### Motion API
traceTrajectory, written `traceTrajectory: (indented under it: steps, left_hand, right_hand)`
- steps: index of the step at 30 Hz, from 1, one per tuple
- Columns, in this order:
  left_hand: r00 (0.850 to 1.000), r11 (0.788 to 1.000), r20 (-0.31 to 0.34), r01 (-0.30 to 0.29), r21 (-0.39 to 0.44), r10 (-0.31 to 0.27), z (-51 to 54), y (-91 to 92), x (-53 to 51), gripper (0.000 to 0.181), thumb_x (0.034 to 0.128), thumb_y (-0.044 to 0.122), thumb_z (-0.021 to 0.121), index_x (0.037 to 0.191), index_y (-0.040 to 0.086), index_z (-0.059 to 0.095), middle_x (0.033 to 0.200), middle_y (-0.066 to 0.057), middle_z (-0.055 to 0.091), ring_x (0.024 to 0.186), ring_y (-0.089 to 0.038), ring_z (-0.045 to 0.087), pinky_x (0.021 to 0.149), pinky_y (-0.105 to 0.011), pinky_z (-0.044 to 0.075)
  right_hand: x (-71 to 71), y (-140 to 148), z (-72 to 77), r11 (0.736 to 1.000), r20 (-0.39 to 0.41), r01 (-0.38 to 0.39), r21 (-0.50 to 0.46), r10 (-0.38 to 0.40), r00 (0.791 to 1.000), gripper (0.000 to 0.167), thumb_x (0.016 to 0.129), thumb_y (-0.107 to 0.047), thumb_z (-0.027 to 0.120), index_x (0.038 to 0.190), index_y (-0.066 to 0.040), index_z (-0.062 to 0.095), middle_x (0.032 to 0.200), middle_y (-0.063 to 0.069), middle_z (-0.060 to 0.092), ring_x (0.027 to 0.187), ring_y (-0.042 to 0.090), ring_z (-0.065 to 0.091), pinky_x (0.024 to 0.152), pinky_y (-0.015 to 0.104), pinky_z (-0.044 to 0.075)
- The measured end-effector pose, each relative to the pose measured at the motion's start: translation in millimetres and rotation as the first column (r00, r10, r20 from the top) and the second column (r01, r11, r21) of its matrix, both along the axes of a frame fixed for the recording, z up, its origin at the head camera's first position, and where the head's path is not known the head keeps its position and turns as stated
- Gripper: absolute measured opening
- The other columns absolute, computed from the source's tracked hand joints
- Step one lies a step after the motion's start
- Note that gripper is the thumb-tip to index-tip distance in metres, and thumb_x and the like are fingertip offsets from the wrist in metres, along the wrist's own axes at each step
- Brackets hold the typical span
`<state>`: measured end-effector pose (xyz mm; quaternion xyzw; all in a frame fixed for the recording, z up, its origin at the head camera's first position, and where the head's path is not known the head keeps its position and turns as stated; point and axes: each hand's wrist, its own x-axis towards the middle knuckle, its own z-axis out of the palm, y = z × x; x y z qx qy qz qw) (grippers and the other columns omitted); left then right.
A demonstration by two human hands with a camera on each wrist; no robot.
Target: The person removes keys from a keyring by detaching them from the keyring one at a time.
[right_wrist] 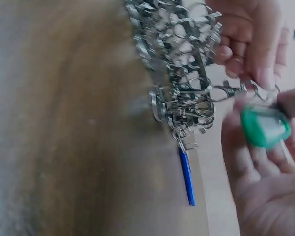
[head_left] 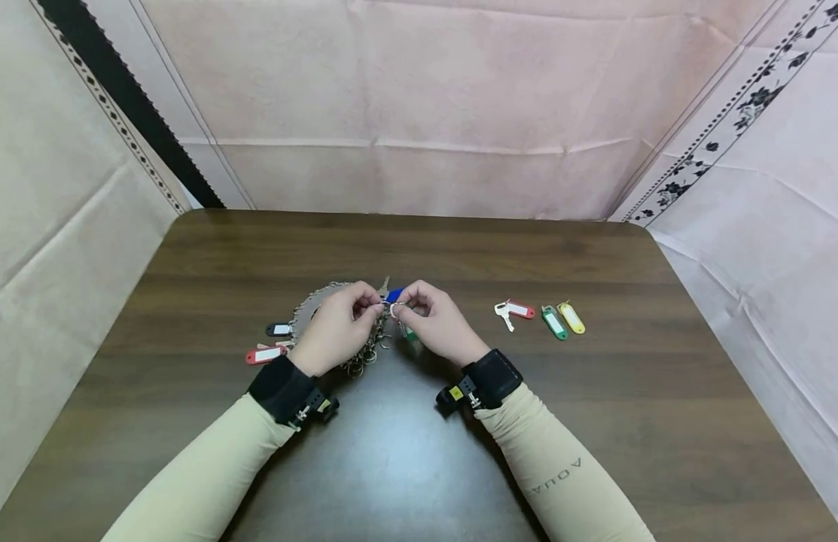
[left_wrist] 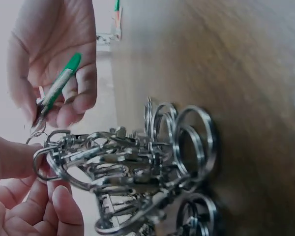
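My left hand (head_left: 339,324) pinches a metal swivel clasp (right_wrist: 228,91) between thumb and index finger. My right hand (head_left: 437,320), close beside it, holds a green key tag (left_wrist: 61,83) with a white label, at the tag's small split ring. Ring and clasp meet between the fingertips; whether they are linked I cannot tell. A dense cluster of metal clasps and rings (left_wrist: 123,167) hangs below the left fingers. It belongs to a round chain-edged loop (head_left: 306,307), partly hidden behind the left hand. A blue key tag (right_wrist: 187,177) hangs from the cluster, near a key (head_left: 385,286).
Left of the loop lie a black tag (head_left: 279,330) and a red tag (head_left: 266,355). On the right side of the wooden table (head_left: 629,421) are a red tag with a key (head_left: 522,310), a second green tag (head_left: 554,322) and a yellow tag (head_left: 571,318).
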<state>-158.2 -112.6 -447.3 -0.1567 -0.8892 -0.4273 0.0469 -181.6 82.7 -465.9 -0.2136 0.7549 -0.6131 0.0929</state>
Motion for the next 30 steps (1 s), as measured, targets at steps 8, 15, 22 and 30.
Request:
traceTrajectory:
  steps: [8, 15, 22, 30]
  left_hand:
    - [0.999, 0.998, 0.004, 0.054, 0.028, -0.054, -0.5, -2.3, 0.0, 0.005, 0.0959, 0.015, 0.061, 0.094, 0.010, 0.061, 0.082, -0.002, 0.057, 0.071, -0.018, 0.051, 0.065, -0.033, 0.044]
    - [0.997, 0.997, 0.000, 0.075, -0.008, -0.075, 2.5, -4.4, -4.2, 0.006, 0.0944, 0.011, 0.062, 0.099, 0.009, 0.065, 0.083, 0.000, 0.060, 0.071, -0.017, 0.052, 0.064, -0.032, 0.045]
    - [0.997, 0.997, -0.017, 0.076, -0.018, -0.076, 2.3, -4.7, -0.3, 0.004, 0.0928, 0.010, 0.062, 0.096, 0.010, 0.062, 0.081, 0.000, 0.058, 0.072, -0.016, 0.052, 0.066, -0.032, 0.044]
    - [0.997, 0.997, 0.015, 0.076, -0.017, -0.076, 1.8, -3.3, 2.7, 0.004, 0.0937, 0.013, 0.061, 0.096, 0.010, 0.061, 0.082, 0.000, 0.058, 0.074, -0.016, 0.053, 0.068, -0.032, 0.045]
  right_hand:
    - [-0.4, -1, -9.1, 0.984, 0.120, -0.020, -0.179, 0.042, 0.992, 0.012, 0.096, -0.006, 0.058, 0.103, 0.001, 0.052, 0.093, 0.027, 0.064, 0.077, 0.026, 0.067, 0.067, 0.040, 0.054]
    - [-1.7, 0, -16.3, 0.956, 0.183, -0.011, -0.294, 0.067, 0.981, 0.014, 0.091, -0.003, 0.065, 0.101, 0.000, 0.055, 0.089, 0.031, 0.059, 0.070, 0.017, 0.062, 0.067, 0.029, 0.052]
    - [-2.6, -1, -24.5, 0.945, 0.277, 0.001, -0.327, 0.094, 0.956, 0.011, 0.091, -0.004, 0.066, 0.095, -0.001, 0.056, 0.081, 0.014, 0.061, 0.068, 0.015, 0.060, 0.064, 0.027, 0.050]
    - [-2.5, 0, -28.8, 0.916, 0.265, -0.034, -0.399, 0.151, 0.952, 0.012, 0.096, -0.009, 0.060, 0.095, -0.001, 0.052, 0.078, 0.010, 0.058, 0.066, 0.015, 0.057, 0.064, 0.025, 0.048]
